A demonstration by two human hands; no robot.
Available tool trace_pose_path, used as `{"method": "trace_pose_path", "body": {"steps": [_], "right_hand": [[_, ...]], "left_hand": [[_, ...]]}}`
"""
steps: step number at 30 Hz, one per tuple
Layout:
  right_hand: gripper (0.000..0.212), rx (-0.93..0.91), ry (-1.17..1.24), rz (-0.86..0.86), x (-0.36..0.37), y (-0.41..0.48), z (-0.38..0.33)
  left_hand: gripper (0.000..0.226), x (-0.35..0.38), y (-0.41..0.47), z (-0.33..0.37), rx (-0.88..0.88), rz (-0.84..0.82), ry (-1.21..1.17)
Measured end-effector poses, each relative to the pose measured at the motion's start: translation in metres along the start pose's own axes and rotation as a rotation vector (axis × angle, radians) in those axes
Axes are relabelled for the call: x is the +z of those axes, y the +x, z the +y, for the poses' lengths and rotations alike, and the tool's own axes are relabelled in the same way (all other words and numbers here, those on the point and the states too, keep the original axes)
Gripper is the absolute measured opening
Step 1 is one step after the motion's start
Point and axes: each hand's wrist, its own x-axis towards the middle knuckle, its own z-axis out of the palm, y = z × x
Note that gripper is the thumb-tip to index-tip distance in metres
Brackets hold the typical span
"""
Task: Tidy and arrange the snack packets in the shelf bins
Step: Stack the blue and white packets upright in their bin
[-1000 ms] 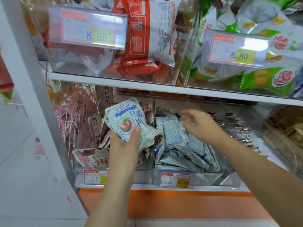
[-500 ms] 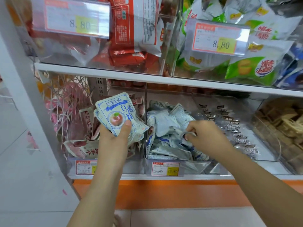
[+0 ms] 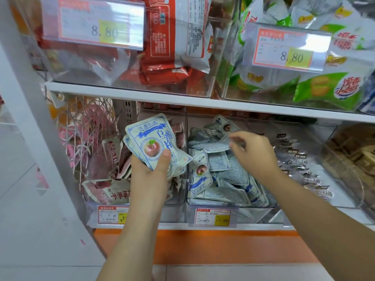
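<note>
White metal shelving (image 3: 203, 102) fills the view, carrying clear plastic bins on two levels. Well above both hands, the upper bins hold red packets (image 3: 162, 37) and green packets (image 3: 324, 88).

Below the right hand's fingers sits the middle bin (image 3: 263, 213), heaped with loose pale blue-and-white packets (image 3: 227, 179) lying at all angles. Beyond the right knuckles, dark-labelled packets (image 3: 300, 165) fill the next bin. Behind the left fingers, the left bin (image 3: 176, 209) holds reddish packets (image 3: 107, 191).

The left hand (image 3: 149, 175) grips a stack of packets (image 3: 150, 138) upright, thumb pressed on the front one, fingers wrapped behind.

The right hand (image 3: 255, 155) has curled fingers pinching the edge of a single packet (image 3: 215, 147), held just above the heap.

A small price tag (image 3: 212, 217) is fixed below the middle bin.
</note>
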Motion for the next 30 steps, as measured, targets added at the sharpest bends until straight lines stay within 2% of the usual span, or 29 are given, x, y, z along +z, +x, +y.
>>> {"method": "trace_pose_path", "body": {"steps": [3,5,7,8,12,14,17,20,24,27,28,30], "right_hand": [[0.021,0.060,0.188,-0.262,-0.008,-0.017,-0.013],[0.038,0.103,0.155,-0.461,-0.002,-0.024,-0.025],[0.053,0.098,0.132,-0.558,0.014,-0.031,-0.034],[0.052,0.085,0.134,-0.558,0.021,-0.034,-0.037],[0.021,0.052,0.179,-0.487,0.015,-0.039,-0.038],[0.019,0.026,0.234,-0.455,-0.003,-0.037,-0.038],[0.018,-0.004,0.404,-0.254,-0.023,-0.029,-0.041],[0.017,0.045,0.363,-0.098,-0.014,-0.006,-0.038],[0.039,0.117,0.272,-0.231,0.004,0.014,-0.032],[0.031,0.100,0.272,-0.249,-0.005,0.000,-0.022],[0.027,0.076,0.256,-0.311,-0.009,-0.006,-0.019],[0.026,0.073,0.254,-0.539,-0.020,-0.019,-0.016]], "left_hand": [[0.034,-0.002,-0.002,-0.001,0.011,0.002,0.013],[0.036,-0.002,-0.004,0.000,0.021,0.004,0.027],[0.038,-0.002,-0.006,-0.001,0.026,0.006,0.026],[0.039,-0.002,-0.007,0.000,0.024,0.008,0.019],[0.040,-0.005,-0.007,-0.001,0.034,0.025,0.003],[0.041,-0.007,-0.005,-0.002,0.036,0.021,0.001],[0.042,-0.008,0.003,-0.003,0.023,0.041,-0.023],[0.041,-0.007,0.006,-0.005,0.007,0.033,-0.057],[0.040,-0.001,0.004,-0.006,-0.003,0.003,-0.066],[0.039,0.003,0.005,-0.006,-0.013,0.012,-0.085],[0.038,0.003,0.006,-0.006,-0.015,0.015,-0.085],[0.036,0.005,0.006,-0.007,-0.015,0.023,-0.082]]}}
